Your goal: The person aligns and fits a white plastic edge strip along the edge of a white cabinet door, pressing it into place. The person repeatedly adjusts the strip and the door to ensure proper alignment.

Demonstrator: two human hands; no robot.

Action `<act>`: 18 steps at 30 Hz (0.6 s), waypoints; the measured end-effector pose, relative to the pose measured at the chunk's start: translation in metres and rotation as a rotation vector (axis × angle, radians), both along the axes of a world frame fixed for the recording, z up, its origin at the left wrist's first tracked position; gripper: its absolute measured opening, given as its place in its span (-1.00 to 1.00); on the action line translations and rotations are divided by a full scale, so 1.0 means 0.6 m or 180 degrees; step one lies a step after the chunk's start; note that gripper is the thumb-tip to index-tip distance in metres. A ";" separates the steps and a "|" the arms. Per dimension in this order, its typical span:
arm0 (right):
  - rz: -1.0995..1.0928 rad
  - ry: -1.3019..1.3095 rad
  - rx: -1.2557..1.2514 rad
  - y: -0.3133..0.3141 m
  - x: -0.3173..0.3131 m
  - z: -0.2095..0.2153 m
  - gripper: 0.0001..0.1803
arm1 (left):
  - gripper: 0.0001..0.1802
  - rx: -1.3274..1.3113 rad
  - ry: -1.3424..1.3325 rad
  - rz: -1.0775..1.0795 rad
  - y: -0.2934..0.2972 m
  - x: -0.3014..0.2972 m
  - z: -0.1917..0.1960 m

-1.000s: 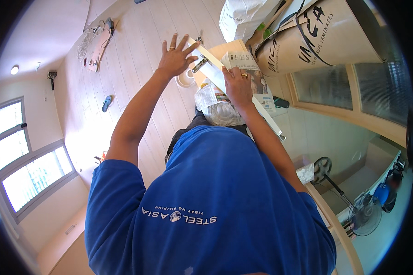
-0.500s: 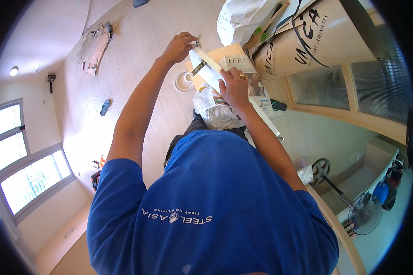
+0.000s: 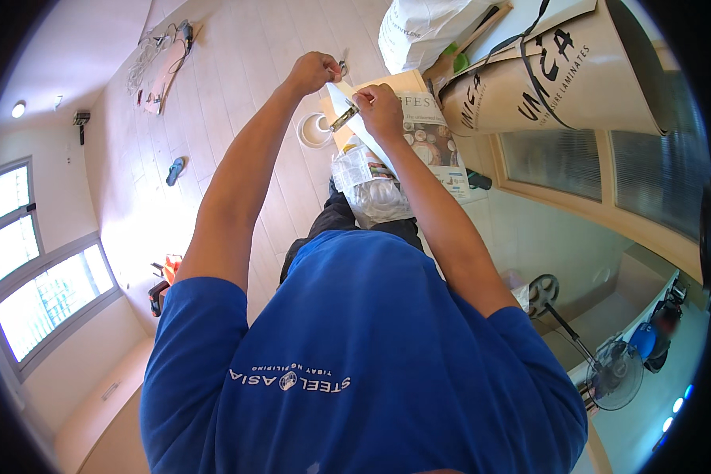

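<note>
A long white panel point(image 3: 341, 98) slants in front of me, partly covered by my right forearm. My left hand point(image 3: 317, 73) has its fingers closed at the panel's far end, close to a small metal piece point(image 3: 342, 68). Midway along the visible part, a metal cabinet hinge point(image 3: 342, 121) sticks out from the panel. My right hand point(image 3: 379, 110) is pinched just beside that hinge; whatever its fingertips hold is too small to make out. Beneath the panel lie a pale wooden board point(image 3: 407, 81) and a newspaper sheet point(image 3: 434, 150).
A white round tub point(image 3: 314, 133) stands left of the board. Nearer me is a clear plastic bag point(image 3: 375, 199). Large rolled brown sheets point(image 3: 545, 79) and a white sack point(image 3: 419, 35) stand at the far right. A slipper point(image 3: 175, 171) and cords point(image 3: 152, 59) lie on the left floor.
My right hand has moved from the panel's edge up and left to the hinge, its fingers drawn together. My left hand stays at the far end.
</note>
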State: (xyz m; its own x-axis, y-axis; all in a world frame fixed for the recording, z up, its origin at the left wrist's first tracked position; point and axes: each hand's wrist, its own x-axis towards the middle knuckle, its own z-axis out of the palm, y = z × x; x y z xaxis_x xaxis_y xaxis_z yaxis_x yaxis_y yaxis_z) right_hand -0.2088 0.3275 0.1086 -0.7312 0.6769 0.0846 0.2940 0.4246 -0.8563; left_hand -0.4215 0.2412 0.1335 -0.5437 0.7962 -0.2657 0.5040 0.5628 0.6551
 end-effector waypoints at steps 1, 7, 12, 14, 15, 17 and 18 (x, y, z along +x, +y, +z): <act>-0.0001 0.0050 -0.0157 0.000 0.002 -0.003 -0.81 | -0.79 0.0127 0.0018 -0.0059 -0.003 0.000 0.002; 0.0180 0.0251 0.0524 -0.018 0.012 0.002 -0.77 | -0.85 0.0690 -0.0326 -0.0127 -0.030 -0.001 -0.011; 0.0248 0.0000 0.0516 -0.016 0.017 0.019 -0.67 | -0.81 0.0798 0.0152 -0.0486 -0.033 0.014 -0.002; 0.0214 -0.0049 0.0503 -0.015 0.015 0.022 -0.65 | -0.74 0.0787 0.0511 -0.0867 -0.038 0.026 0.013; 0.0195 -0.0072 0.0492 -0.014 0.016 0.022 -0.64 | -0.71 0.0773 0.0685 -0.1068 -0.042 0.032 0.022; 0.0172 -0.0148 0.0335 -0.018 0.019 0.027 -0.63 | -0.67 0.0805 0.0783 -0.1301 -0.053 0.041 0.045; 0.0203 -0.0194 0.0200 -0.021 0.021 0.032 -0.62 | -0.64 0.0823 0.0836 -0.1389 -0.060 0.041 0.049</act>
State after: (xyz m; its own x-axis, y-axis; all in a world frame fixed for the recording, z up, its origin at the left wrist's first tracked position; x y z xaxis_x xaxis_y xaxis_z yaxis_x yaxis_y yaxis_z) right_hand -0.1961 0.3150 0.1277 -0.7778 0.6235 0.0794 0.3155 0.4965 -0.8087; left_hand -0.3967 0.2050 0.1630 -0.1715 0.9829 0.0675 0.8184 0.1040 0.5652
